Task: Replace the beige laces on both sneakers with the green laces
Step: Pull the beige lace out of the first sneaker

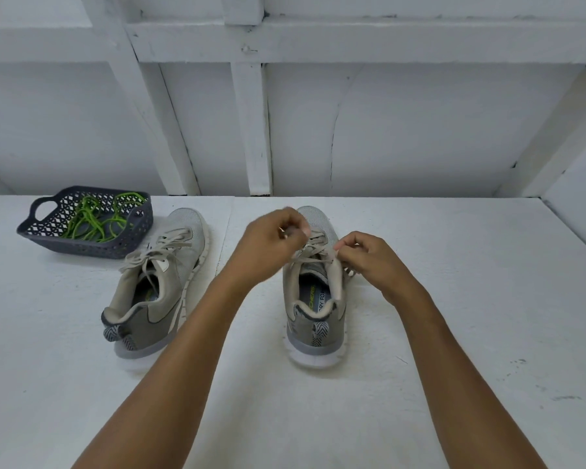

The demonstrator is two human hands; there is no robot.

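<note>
Two grey-beige sneakers stand on a white table, toes pointing away from me. The right sneaker [313, 309] is upright under my hands. My left hand [271, 243] pinches its beige lace [313, 250] near the upper eyelets. My right hand [366, 257] pinches the same lace at the sneaker's right side. The left sneaker [159, 282] leans to the left, its beige lace [156, 253] still tied in a loose bow. Green laces [95, 220] lie tangled in a dark basket [31, 228] at the back left.
A white panelled wall [318, 130] rises right behind the table's far edge. The white table top [454, 299] stretches right of the sneakers and towards me.
</note>
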